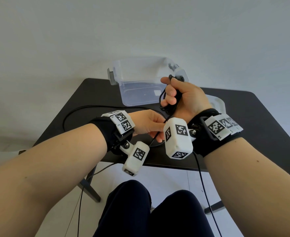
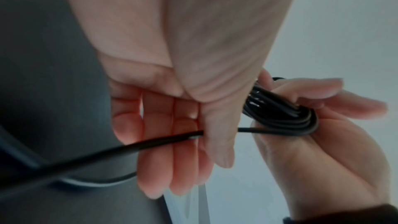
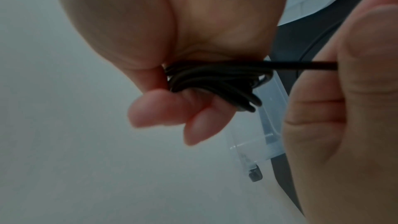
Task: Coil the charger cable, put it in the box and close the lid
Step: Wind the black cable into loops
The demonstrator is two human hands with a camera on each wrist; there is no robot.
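Head view: right hand [image 1: 183,98] clasps the limp, springy cable coil [image 1: 170,103] — left hand [image 1: 149,125] pinches the free strand just beside; grip across loops.

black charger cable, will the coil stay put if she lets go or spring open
The thin black charger cable probably springs loose: only the right hand binds its loops. It looks floppy, its free length curving slack over the dark table.

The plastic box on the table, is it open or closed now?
Open. The box has no lid on top; its bare floor shows through the open top, with no cable inside. The lid lies beside it, behind the right hand.
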